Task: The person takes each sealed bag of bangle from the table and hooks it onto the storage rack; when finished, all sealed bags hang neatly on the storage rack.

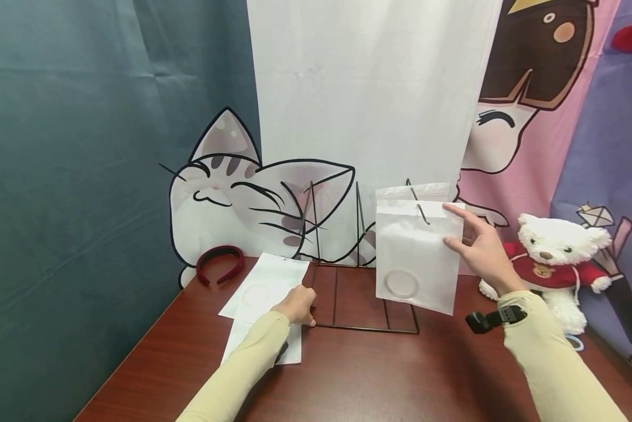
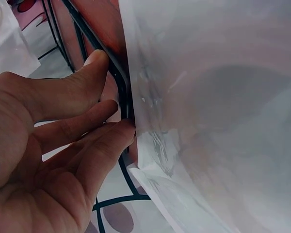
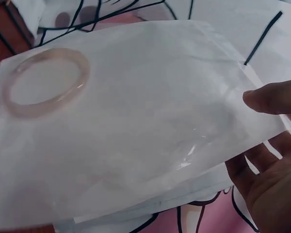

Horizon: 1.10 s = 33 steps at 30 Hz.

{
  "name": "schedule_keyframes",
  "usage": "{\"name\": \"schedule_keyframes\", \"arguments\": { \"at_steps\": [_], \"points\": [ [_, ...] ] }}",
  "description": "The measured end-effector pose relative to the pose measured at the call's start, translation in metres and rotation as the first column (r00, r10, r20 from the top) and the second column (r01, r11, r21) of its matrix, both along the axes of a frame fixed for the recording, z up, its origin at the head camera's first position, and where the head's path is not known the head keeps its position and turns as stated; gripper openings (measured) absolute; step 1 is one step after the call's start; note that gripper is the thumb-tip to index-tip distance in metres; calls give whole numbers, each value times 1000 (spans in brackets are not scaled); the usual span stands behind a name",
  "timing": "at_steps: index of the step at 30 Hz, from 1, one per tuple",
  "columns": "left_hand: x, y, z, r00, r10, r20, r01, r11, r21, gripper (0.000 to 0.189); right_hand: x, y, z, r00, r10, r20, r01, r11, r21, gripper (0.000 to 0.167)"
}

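A white plastic bag point(image 1: 420, 246) hangs upright on the right hook point(image 1: 420, 202) of a black wire rack point(image 1: 365, 328). A ring-shaped thing, like a pale pink bangle point(image 3: 82, 75), shows through its lower part. Another white bag point(image 1: 426, 191) hangs behind it on that hook. My right hand point(image 1: 481, 252) pinches the front bag at its upper right edge, thumb in front and fingers behind. At the rack's left end, my left hand point(image 1: 296, 305) grips the wire base near its front corner, thumb and fingers on either side, next to white bags lying on the table.
Two white bags overlap on the brown table point(image 1: 347, 381), the upper one point(image 1: 281, 275) with a ring showing through. A dark red headband point(image 1: 236, 269) lies at the back left. At right sits a white teddy bear point(image 1: 547, 240) in a red top. Patterned curtains stand behind.
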<state>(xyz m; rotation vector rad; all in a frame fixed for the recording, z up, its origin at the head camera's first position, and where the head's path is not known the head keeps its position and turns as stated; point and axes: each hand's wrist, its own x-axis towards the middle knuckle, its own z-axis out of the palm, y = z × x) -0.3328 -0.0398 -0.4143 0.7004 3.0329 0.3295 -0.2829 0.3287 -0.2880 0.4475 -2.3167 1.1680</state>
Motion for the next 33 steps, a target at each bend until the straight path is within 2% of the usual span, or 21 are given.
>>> {"name": "schedule_keyframes", "arguments": {
  "at_steps": [3,9,15,20,23,26,29,33],
  "points": [
    [0,1,0,1000,0,8,0,1000,4,33,-6,1,0,1000,5,-3,-5,999,44,71],
    [1,3,0,1000,6,4,-6,1000,-6,34,-12,2,-1,997,-71,16,68,988,141,76],
    [0,4,1,1000,9,14,-8,1000,-2,34,-14,0,-2,997,-74,27,69,985,157,80],
    [1,1,0,999,23,25,-22,1000,-7,33,-16,-4,-12,995,-91,47,82,983,162,81],
    [0,0,-1,999,25,22,-25,1000,-12,33,-15,-3,-24,995,-79,68,68,986,149,80],
    [-2,2,-1,1000,19,15,-19,1000,-23,33,-12,1,-42,996,-61,65,52,990,133,79],
    [-3,4,-2,1000,17,15,-17,999,-30,32,-8,7,-66,998,-53,43,47,990,131,78],
    [-2,5,-3,1000,22,12,-22,999,-31,31,0,12,-100,996,-70,61,60,985,159,76]
  ]
}}
